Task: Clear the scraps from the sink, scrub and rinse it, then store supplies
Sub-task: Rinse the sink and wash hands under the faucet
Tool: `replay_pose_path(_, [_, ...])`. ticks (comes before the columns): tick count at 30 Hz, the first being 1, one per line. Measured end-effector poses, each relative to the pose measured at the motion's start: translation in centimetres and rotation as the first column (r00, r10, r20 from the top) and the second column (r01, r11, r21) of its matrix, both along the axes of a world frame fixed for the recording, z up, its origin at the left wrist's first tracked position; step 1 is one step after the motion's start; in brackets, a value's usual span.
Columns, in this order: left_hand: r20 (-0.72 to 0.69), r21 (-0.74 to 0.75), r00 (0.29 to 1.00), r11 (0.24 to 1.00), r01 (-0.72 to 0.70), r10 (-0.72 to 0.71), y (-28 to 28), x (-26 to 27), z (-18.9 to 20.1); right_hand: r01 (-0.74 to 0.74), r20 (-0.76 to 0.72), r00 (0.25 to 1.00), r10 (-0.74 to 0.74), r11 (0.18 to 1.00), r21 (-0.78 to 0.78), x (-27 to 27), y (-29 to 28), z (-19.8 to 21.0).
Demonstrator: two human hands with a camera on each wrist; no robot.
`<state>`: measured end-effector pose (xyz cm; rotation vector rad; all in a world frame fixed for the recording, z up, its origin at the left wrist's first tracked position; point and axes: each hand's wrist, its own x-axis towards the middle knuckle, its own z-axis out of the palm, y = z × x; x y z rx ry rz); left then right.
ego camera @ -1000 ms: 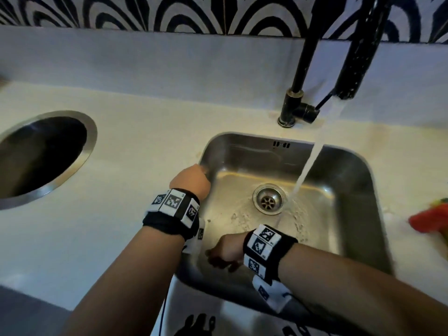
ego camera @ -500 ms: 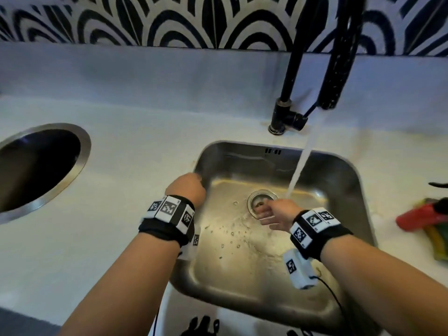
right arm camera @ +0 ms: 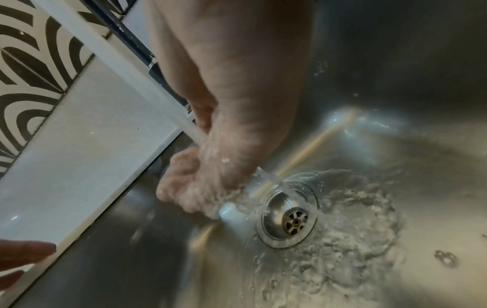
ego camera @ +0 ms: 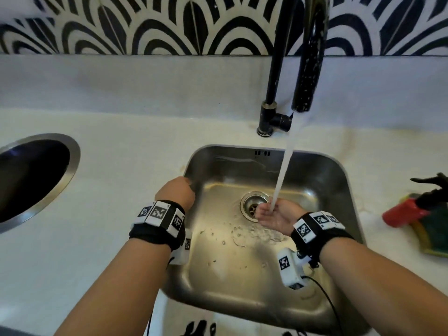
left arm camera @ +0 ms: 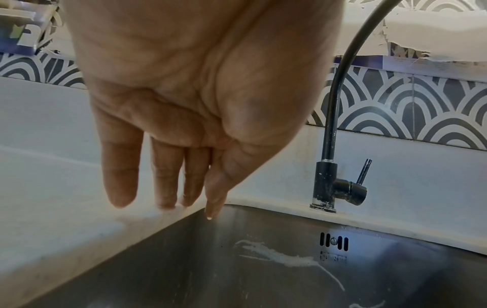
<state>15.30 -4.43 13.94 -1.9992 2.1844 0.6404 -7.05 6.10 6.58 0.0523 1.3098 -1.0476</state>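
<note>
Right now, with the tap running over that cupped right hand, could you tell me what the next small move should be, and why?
Probably sweep the right hand to throw its caught water at the sink's back wall, where a pale streak remains. The stream only lands beside the drain, and the left hand merely rests on the rim.

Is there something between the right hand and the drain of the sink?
Nothing solid. The right hand, cupped under the water stream, hangs just beside the drain; only running water lies between them.
</note>
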Motion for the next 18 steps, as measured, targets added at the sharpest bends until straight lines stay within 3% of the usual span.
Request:
replay_pose_path(4, [-0.011, -0.006, 1.0, 1.0, 0.003, -0.003, 0.0, 0.1, -0.2, -0.284, -0.142, 0.949, 0.282, 0.959, 0.002, 1.7, -0.3, -0.6])
replay_pose_path(8, [-0.03, 0.0, 1.0, 1.0, 0.0, 0.0, -0.4, 0.2, -0.4, -0.623, -0.116, 0.767, 0.631, 0.776, 0.099, 7.5, -0.1, -2.0])
replay_pose_path(10, [-0.035, -0.002, 0.999, 1.0, 0.02, -0.02, -0.5, 0.3, -0.5, -0.684, -0.106, 0.704, 0.702, 0.711, 0.161, 10.6, -0.3, -3.0])
replay_pose_path(14, [-0.035, -0.025, 0.999, 0.999, 0.041, -0.042, -0.8, 0.4, -0.7, -0.748, -0.356, 0.5, 0.79, 0.601, 0.282, 12.8, -1.2, -5.0])
replay_pose_path(18, [-0.04, -0.029, 0.998, 0.998, 0.046, -0.048, -0.8, 0.7, -0.9, -0.655, -0.412, 0.595, 0.691, 0.713, 0.251, 10.4, -2.1, -4.9])
